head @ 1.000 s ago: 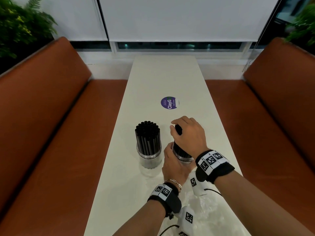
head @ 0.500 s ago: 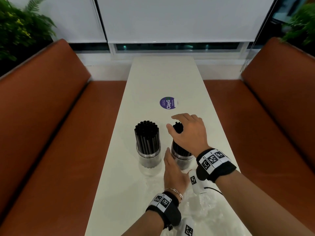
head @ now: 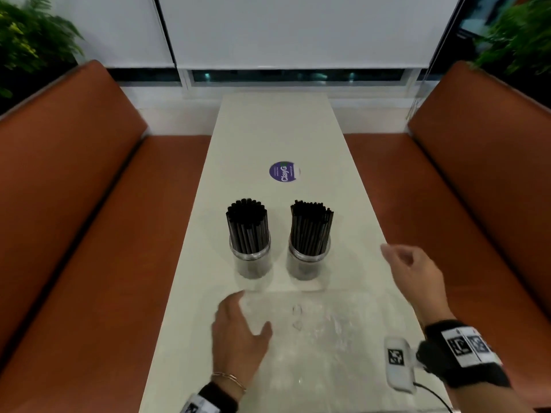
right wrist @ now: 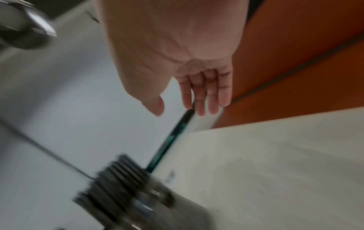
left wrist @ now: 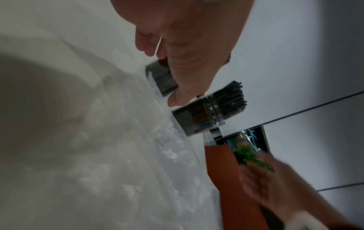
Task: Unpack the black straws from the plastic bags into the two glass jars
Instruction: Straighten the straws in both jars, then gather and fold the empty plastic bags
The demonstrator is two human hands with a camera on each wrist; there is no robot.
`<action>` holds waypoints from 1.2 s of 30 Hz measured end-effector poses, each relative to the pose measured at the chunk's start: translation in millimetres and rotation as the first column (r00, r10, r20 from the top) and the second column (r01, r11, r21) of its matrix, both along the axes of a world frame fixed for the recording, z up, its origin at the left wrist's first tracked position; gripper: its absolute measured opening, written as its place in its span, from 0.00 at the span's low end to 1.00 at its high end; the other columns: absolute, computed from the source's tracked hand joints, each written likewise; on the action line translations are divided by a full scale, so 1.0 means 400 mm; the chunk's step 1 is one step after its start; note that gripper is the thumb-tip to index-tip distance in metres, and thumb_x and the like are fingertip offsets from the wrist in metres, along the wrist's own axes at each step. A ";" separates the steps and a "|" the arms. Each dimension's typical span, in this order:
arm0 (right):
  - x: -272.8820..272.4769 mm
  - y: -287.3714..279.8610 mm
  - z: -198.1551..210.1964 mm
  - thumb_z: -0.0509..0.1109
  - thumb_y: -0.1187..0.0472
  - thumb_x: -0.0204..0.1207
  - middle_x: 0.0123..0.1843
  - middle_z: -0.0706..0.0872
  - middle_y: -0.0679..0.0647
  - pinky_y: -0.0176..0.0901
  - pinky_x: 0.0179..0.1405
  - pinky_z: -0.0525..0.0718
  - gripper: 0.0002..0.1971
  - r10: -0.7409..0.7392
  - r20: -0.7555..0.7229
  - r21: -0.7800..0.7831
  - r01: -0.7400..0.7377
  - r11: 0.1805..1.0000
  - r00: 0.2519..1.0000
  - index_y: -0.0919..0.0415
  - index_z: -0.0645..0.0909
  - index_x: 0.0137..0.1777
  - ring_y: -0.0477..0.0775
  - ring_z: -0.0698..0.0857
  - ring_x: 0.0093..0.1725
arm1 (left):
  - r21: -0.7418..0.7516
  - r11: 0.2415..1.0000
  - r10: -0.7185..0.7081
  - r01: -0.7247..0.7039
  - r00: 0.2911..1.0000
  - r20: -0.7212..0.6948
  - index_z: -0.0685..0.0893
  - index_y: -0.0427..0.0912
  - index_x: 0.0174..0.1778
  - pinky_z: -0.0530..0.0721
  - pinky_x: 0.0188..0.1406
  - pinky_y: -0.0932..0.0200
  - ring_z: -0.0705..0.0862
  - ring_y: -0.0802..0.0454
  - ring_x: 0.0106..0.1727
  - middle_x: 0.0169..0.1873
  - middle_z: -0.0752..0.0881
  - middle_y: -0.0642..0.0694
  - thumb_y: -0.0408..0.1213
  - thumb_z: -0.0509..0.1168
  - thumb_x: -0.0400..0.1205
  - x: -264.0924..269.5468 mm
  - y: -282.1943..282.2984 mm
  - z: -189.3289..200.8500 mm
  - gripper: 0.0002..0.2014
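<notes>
Two glass jars stand side by side on the white table [head: 277, 129], each packed with upright black straws: the left jar [head: 250, 259] and the right jar [head: 308, 260]. The right jar [left wrist: 199, 118] shows again in the left wrist view and blurred [right wrist: 126, 200] in the right wrist view. Clear plastic bags [head: 322, 329] lie flat on the table in front of the jars. My left hand [head: 238, 326] rests with straight fingers on the bags' left edge. My right hand [head: 408, 269] hovers right of the right jar, fingers relaxed [right wrist: 204, 93], holding nothing.
A round purple sticker [head: 283, 171] sits on the table beyond the jars. Orange bench seats [head: 89, 204] run along both long sides of the table. A white wall and window blinds close off the far end. Plants stand in both far corners.
My right hand has let go of the straws in the right jar and pulled back to the right. My left hand has left the right jar and dropped onto the plastic bags.
</notes>
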State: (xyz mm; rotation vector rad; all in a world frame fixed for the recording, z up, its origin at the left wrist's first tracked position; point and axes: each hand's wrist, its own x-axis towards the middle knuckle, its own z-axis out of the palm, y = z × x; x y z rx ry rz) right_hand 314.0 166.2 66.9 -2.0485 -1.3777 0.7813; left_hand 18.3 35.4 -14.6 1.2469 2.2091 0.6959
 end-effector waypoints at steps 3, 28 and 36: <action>0.060 -0.101 -0.129 0.78 0.27 0.70 0.78 0.85 0.60 0.65 0.76 0.83 0.49 0.084 0.079 -0.330 -0.053 0.943 0.993 0.57 0.71 0.82 0.64 0.85 0.75 | -0.234 0.972 0.027 -0.028 1.000 -0.005 0.62 0.40 0.90 0.74 0.82 0.43 0.75 0.39 0.82 0.83 0.73 0.40 0.64 0.81 0.71 -0.041 -0.037 -0.025 0.58; 0.126 -0.262 -0.160 0.76 0.76 0.80 0.67 0.93 0.65 0.56 0.38 0.95 0.18 0.121 -0.678 -0.361 -0.472 0.804 0.725 0.63 0.88 0.68 0.66 0.97 0.58 | -0.287 0.957 0.200 0.046 0.614 0.764 0.88 0.25 0.61 0.90 0.25 0.54 0.97 0.40 0.41 0.48 0.95 0.29 0.16 0.71 0.83 -0.092 -0.076 -0.050 0.11; 0.143 -0.240 -0.112 0.65 0.83 0.81 0.66 0.95 0.61 0.57 0.52 0.97 0.23 0.132 -0.746 -0.292 -0.499 0.816 0.652 0.67 0.90 0.29 0.72 0.92 0.65 | -0.012 0.945 -0.147 0.328 0.456 0.878 0.91 0.36 0.26 0.85 0.61 0.63 0.87 0.48 0.75 0.70 0.91 0.40 0.10 0.61 0.70 -0.176 -0.116 -0.026 0.20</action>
